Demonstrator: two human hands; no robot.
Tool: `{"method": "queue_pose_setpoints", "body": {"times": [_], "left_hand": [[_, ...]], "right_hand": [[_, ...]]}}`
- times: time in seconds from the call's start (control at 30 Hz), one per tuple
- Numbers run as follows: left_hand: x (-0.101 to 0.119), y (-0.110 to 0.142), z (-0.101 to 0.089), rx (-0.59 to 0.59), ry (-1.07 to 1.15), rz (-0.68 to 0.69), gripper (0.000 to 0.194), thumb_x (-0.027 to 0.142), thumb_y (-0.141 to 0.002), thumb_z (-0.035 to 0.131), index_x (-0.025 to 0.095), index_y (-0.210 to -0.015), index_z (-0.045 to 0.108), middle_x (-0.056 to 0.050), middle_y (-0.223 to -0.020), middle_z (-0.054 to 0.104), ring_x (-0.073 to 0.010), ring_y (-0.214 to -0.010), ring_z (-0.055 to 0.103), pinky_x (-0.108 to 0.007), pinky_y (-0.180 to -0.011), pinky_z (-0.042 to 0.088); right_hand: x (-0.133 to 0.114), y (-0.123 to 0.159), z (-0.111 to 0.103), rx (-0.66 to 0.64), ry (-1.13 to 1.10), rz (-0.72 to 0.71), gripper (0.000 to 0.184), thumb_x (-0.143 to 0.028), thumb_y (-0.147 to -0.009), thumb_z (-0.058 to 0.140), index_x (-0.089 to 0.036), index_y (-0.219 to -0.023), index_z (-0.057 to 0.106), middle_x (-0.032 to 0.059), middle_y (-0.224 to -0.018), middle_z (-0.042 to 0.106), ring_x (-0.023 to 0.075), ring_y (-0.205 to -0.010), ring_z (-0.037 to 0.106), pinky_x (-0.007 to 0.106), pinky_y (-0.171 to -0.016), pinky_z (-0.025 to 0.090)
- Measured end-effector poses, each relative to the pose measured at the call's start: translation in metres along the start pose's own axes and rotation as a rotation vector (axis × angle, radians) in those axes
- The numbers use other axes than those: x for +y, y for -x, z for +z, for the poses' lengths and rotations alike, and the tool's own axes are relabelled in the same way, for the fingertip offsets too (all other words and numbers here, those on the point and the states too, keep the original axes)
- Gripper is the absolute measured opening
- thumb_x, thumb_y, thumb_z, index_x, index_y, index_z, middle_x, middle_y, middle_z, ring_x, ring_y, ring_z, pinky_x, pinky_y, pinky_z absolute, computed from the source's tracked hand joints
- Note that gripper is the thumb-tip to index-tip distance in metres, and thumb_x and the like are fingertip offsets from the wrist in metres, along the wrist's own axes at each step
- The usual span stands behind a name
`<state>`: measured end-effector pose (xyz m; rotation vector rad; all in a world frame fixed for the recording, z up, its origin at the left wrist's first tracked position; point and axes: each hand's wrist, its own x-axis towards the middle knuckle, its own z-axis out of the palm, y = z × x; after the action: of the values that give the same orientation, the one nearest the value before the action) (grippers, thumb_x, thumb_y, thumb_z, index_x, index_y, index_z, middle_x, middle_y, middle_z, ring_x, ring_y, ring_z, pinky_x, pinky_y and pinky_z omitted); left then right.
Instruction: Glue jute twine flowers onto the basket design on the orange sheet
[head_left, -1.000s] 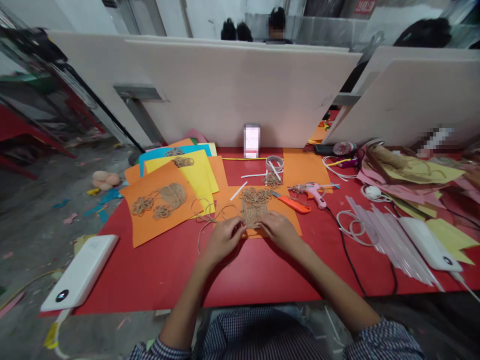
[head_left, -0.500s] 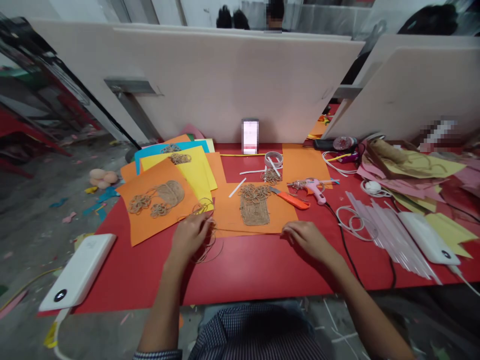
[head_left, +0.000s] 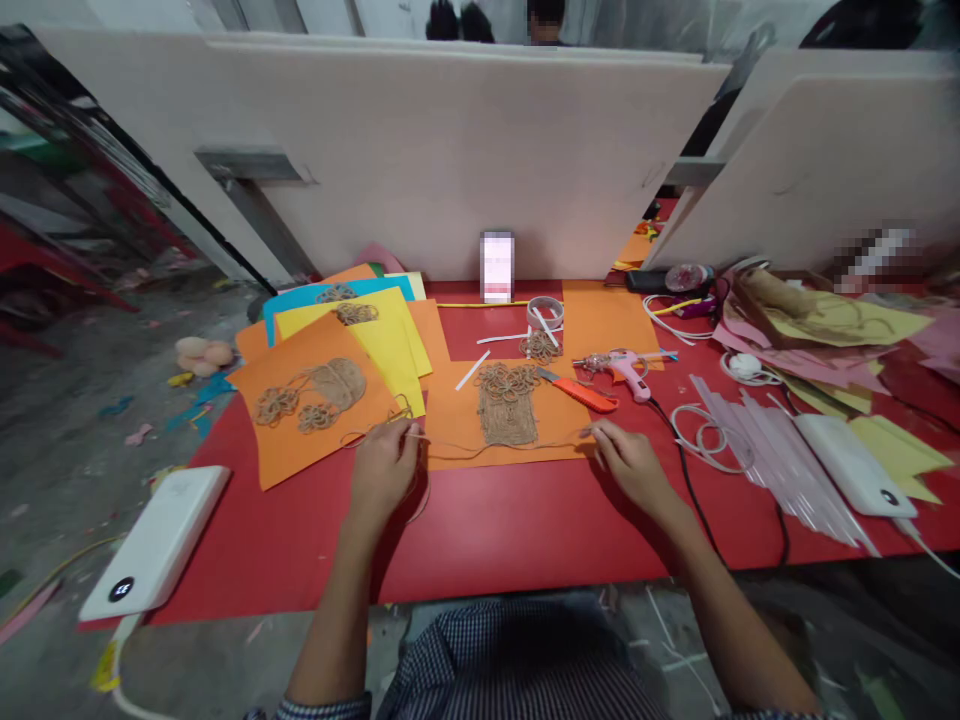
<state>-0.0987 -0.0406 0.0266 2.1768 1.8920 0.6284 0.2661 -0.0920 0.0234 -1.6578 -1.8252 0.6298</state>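
A length of brown twine (head_left: 495, 449) runs between my two hands, slightly slack, across the near part of an orange sheet (head_left: 450, 415). My left hand (head_left: 385, 460) is closed on one stretch of it, with loose loops hanging around and below the fingers. At the other end my right hand (head_left: 626, 460) pinches the twine near the sheet's right edge. Just beyond the strand lies a flat piece of coiled twine (head_left: 508, 420), a filled block topped with looped petals. An orange utility knife (head_left: 589, 394) rests beside it, its blade toward the loops.
A pink glue gun (head_left: 630, 372) lies to the right, near clear plastic strips (head_left: 772, 470) and a white power bank (head_left: 855, 465). On the left are coloured sheets with twine shapes (head_left: 337, 385) and another power bank (head_left: 157, 545). A phone (head_left: 497, 268) leans against the white board (head_left: 420, 160).
My right hand has moved right and slightly away from me, along with its end of the twine. The strand was straighter before and now waves. My left hand has shifted only slightly.
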Motion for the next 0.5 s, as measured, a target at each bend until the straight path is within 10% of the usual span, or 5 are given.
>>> {"method": "queue_pose_setpoints", "body": {"times": [0.13, 0.33, 0.5], "left_hand": [[0.022, 0.002, -0.001, -0.053, 0.243, 0.036, 0.031, 0.036, -0.096, 0.041, 0.019, -0.083, 0.064, -0.004, -0.082, 0.07, -0.0202, -0.078, 0.062, -0.03, -0.072, 0.041], [0.034, 0.008, -0.012, -0.146, 0.614, 0.037, 0.028, 0.042, -0.094, 0.047, 0.022, -0.08, 0.062, -0.002, -0.077, 0.065, -0.0186, -0.073, 0.06, -0.029, -0.067, 0.043], [0.049, 0.009, -0.011, -0.228, 0.608, 0.108, 0.03, 0.041, -0.095, 0.046, 0.02, -0.079, 0.062, -0.003, -0.077, 0.064, -0.0185, -0.074, 0.059, -0.03, -0.071, 0.043]], "right_hand": [[-0.008, -0.011, 0.008, 0.037, 0.127, -0.06, 0.037, -0.027, -0.099, 0.034, -0.019, -0.129, 0.055, 0.0037, -0.079, 0.066, 0.0192, -0.076, 0.062, 0.03, -0.073, 0.043], [-0.03, -0.03, 0.008, 0.13, 0.288, 0.112, 0.032, -0.036, -0.102, 0.037, -0.015, -0.11, 0.061, 0.0116, -0.086, 0.068, 0.0243, -0.081, 0.062, 0.034, -0.074, 0.041], [-0.077, -0.028, 0.034, -0.178, -0.146, -0.186, 0.029, -0.038, -0.102, 0.044, -0.02, -0.111, 0.065, 0.0087, -0.112, 0.068, 0.0198, -0.101, 0.061, 0.033, -0.089, 0.044]]}}
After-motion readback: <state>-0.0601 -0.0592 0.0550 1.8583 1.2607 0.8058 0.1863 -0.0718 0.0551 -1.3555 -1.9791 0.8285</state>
